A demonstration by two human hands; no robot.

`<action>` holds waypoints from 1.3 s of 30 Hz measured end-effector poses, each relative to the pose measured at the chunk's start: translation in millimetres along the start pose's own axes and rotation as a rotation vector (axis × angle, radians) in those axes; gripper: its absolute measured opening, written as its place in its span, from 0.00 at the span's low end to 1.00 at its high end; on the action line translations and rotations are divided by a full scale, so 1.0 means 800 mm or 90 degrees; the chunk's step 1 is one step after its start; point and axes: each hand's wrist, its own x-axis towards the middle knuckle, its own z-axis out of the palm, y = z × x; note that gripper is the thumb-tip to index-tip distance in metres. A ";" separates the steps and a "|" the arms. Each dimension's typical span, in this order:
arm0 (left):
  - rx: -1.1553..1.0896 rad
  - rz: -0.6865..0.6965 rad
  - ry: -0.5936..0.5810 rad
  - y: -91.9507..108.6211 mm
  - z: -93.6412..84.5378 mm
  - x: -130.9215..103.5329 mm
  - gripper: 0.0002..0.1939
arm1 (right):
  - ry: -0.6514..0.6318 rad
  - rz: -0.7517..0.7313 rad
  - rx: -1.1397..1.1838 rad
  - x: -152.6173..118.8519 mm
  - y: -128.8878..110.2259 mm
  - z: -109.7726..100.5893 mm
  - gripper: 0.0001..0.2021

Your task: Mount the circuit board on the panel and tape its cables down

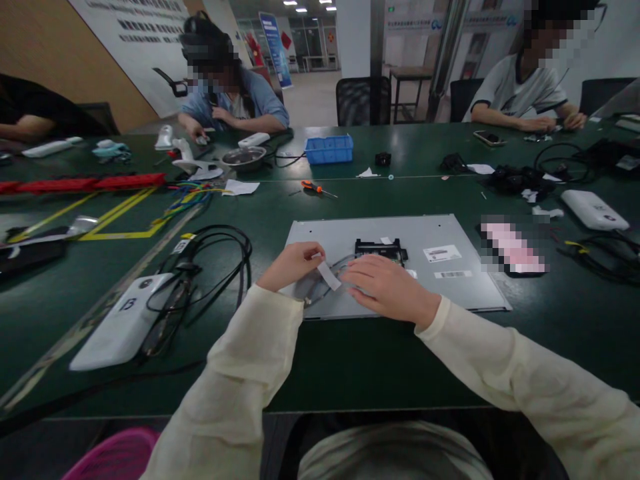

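A flat grey metal panel (pixel 450 230) lies on the green table before me, with printed labels and a black bracket (pixel 381 248) on it. My left hand (pixel 295 262) is over the panel's left part, its thumb and finger pinching a white paper or tape strip (pixel 329 275) that hangs down to the right. Grey cables (pixel 315 291) run across the panel beneath the strip. My right hand (pixel 383 283) hovers or rests in front of the bracket, palm down, fingers stretched to the left near the strip. Whether it touches the panel I cannot tell.
Left of the panel lie a white power bank (pixel 123 323) and a coiled black cable (pixel 245 253). Behind it are an orange screwdriver (pixel 314 188) and a blue basket (pixel 329 151). A phone (pixel 513 248) lies to the right. Other people sit across the table.
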 end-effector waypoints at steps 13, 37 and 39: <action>0.141 -0.106 0.168 -0.013 0.015 0.000 0.11 | -0.020 0.398 0.112 -0.101 0.109 -0.020 0.09; 0.167 0.259 -0.057 0.075 0.077 -0.005 0.26 | -0.035 0.401 0.173 -0.107 0.105 -0.026 0.06; 0.176 0.253 -0.057 0.075 0.077 -0.004 0.26 | -0.017 0.415 0.175 -0.108 0.107 -0.028 0.05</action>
